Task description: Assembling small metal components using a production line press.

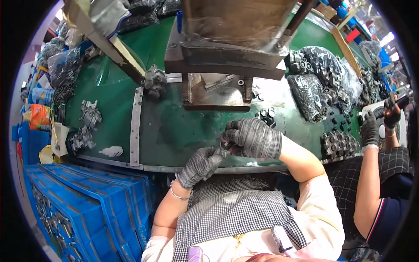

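While both gloved hands meet at the green table's near edge (183, 167), left hand (200, 166) and right hand (253, 137) pinch one small metal part (224, 150); fingers clamped. Bare belt lies just beyond.

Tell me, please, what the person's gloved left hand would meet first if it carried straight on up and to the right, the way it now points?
The left hand would meet the small metal part at its fingertips almost at once, then the gloved right hand just beyond, which also grips that part; depth looks close but is uncertain.
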Tool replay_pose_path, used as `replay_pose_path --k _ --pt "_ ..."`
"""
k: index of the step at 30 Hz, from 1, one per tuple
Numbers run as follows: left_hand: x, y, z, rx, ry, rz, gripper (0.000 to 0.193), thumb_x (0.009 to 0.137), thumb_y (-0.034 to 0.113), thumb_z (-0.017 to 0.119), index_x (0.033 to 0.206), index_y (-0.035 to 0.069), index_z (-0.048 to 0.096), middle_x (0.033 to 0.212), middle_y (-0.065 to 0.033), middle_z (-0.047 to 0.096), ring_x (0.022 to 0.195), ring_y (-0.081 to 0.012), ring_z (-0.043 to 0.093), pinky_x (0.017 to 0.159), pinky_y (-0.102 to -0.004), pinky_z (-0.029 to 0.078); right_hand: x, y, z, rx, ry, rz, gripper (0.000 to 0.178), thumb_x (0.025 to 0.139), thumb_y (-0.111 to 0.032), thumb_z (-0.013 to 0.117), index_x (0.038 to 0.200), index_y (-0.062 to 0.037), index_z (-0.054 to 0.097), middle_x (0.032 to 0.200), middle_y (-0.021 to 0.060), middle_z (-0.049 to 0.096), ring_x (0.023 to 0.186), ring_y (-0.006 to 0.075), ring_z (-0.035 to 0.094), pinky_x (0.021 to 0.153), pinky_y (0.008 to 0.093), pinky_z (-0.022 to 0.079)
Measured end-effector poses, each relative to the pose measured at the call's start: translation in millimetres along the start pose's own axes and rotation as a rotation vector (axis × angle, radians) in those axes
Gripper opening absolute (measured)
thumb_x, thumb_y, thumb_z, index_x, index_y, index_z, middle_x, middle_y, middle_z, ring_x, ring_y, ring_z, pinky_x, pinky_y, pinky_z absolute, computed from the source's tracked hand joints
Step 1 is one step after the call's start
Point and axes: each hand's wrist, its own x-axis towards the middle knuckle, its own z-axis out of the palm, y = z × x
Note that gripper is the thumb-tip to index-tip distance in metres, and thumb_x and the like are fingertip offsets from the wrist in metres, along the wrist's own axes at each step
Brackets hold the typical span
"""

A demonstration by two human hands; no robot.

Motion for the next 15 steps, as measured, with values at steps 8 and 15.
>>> replay_pose_path --k 8,15 --pt "0.7 -0.4 -5.2 -0.009 -0.028 -0.020 0.056 0.081 0.052 0.063 0.105 0.002 0.060 0.055 0.0011 0.046 0.039 -0.0055 0.038 0.037 -0.0199 0.029 10.2 3.9 0.6 -0.078 -0.135 -0.014 0.023 0.076 -0.018 0.067 0.097 -0.0078 0.063 0.093 0.0117 0.060 0.083 0.0295 0.062 0.072 0.0380 0.052" --pt "0.3 0.3 -2.4 0.002 -0.015 -0.047 0.054 0.082 0.050 0.062 0.108 0.002 0.060 0.055 0.0010 0.046 0.039 -0.0057 0.038 0.037 -0.0201 0.029 8.3 4.8 2.4 -0.060 -0.146 -0.006 0.022 0.077 -0.018 0.067 0.096 -0.0081 0.064 0.092 0.0114 0.060 0.084 0.0296 0.062 0.071 0.0380 0.052"
